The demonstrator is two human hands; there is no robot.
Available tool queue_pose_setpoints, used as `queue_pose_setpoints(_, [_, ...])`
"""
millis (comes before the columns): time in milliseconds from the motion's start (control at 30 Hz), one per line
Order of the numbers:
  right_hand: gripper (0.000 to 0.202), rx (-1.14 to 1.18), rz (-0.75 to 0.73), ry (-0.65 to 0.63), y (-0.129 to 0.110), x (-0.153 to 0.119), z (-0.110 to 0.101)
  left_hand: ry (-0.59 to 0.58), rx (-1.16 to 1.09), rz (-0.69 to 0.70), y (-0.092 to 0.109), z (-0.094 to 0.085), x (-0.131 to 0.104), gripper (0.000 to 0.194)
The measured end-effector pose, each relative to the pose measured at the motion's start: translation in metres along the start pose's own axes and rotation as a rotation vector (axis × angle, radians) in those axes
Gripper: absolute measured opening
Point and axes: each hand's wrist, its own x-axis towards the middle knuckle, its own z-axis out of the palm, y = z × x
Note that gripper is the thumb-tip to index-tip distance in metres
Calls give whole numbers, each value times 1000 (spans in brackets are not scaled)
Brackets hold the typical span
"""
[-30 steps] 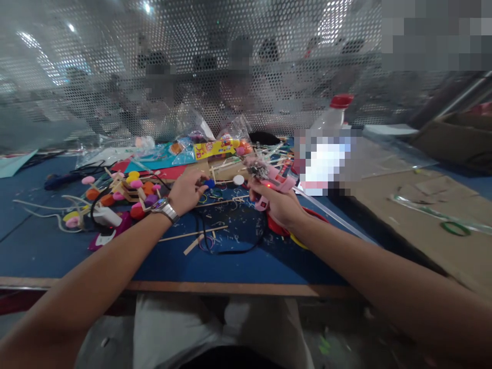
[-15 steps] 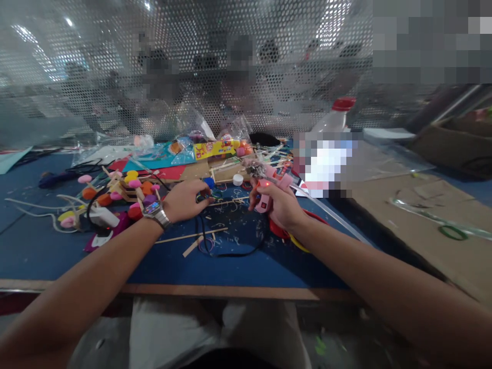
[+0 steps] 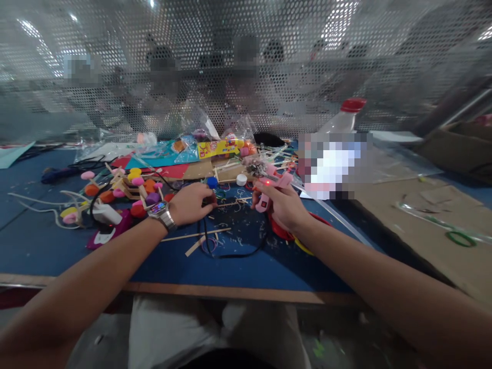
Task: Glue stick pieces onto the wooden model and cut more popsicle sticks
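Note:
My right hand (image 3: 286,205) is wrapped round the handle of a pink hot glue gun (image 3: 264,201), which has a small red light lit. A clear glue stick (image 3: 342,221) slants down to the right behind that hand. My left hand (image 3: 194,202), with a watch (image 3: 161,212) on its wrist, has its fingers closed at the near end of a thin wooden stick (image 3: 232,204); the fingertips are partly hidden. Beyond the hands lie a blue bottle cap (image 3: 211,182) and a white bottle cap (image 3: 241,179).
Wooden pieces with colourful pompoms (image 3: 134,192) stand on the left, beside a white plug (image 3: 106,215) in a purple power bank (image 3: 115,233). A black cable (image 3: 238,255) loops in front. A red-capped bottle (image 3: 342,120) and cardboard (image 3: 407,225) are on the right. Perforated metal (image 3: 215,72) rises behind.
My left hand's fingers have drawn together at the stick's end. My right hand still holds the hot glue gun in nearly the same spot. The view has shifted slightly.

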Motion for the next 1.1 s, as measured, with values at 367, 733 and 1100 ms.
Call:
queue_pose_setpoints(367, [36,-17,-35,-4,0,-2,1,73,27,-78,-9,14,13,48])
queue_pose_setpoints(733, [35,-30,-55,1,1,-2,2,140,-31,-63,-6,10,15,24])
queue_pose_setpoints(1100, [33,-11,-65,11,1,-2,2,171,-31,-117,-2,12,15,12])
